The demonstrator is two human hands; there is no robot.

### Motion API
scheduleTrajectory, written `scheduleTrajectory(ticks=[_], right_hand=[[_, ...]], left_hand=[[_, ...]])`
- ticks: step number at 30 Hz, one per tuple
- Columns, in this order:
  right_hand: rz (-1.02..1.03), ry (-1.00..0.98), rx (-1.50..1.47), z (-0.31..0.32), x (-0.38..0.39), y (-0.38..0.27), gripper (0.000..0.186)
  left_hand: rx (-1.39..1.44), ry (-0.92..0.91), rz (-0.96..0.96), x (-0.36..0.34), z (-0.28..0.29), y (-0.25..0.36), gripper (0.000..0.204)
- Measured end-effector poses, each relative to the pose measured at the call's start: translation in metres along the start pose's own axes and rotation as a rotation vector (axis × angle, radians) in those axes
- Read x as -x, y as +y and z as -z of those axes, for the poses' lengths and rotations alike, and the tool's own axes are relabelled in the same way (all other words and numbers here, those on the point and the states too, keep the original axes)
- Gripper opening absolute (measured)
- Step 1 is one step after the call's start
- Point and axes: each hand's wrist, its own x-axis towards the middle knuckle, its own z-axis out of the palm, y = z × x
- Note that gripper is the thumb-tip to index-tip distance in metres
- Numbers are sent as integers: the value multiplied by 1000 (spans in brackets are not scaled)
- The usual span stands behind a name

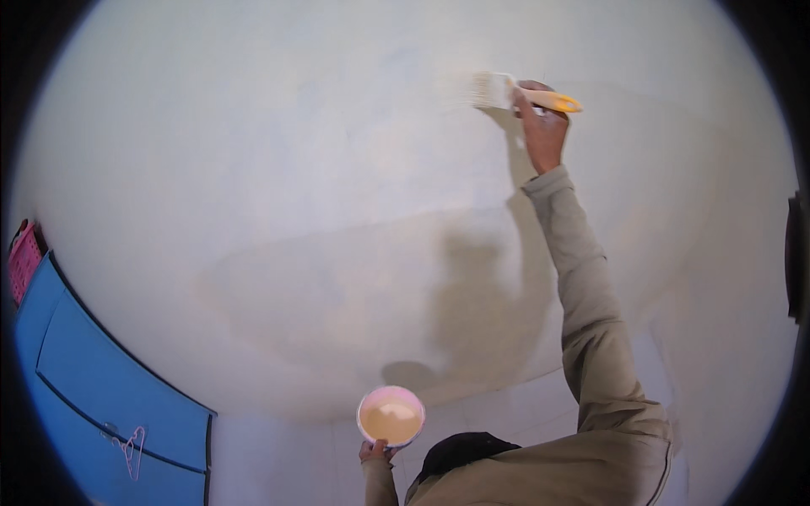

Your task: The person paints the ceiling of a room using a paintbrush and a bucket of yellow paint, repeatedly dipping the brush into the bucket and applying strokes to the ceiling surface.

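Note:
High on the pale wall, my right hand grips a wide paintbrush by its cream and yellow handle. The bristles point left and touch the wall surface. Low in the view, my left hand holds a small round bucket by its near rim. Its inside wall is pinkish, and cream-coloured paint lies in it. The left fingers are closed at the rim, and part of that hand is hidden under the bucket. Darker patches and my shadow show on the wall below the brush.
On the left stands a blue cabinet with a pink hanger hooked on its front. A pink basket sits on top of it. Pale tiles run along below the painted wall. A dark object is at the right edge.

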Motion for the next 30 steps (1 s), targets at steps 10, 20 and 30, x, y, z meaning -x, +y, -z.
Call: scheduleTrajectory(ticks=[10, 20, 30], right_hand=[[389, 85, 390, -35, -46, -52, 20], [233, -202, -81, -119, -26, -139, 18], [-100, 87, 64, 117, -151, 7, 19]], left_hand=[[152, -41, -51, 36, -8, 27, 26], [156, -96, -88, 69, -15, 48, 30], [157, -74, -13, 41, -7, 39, 42]])
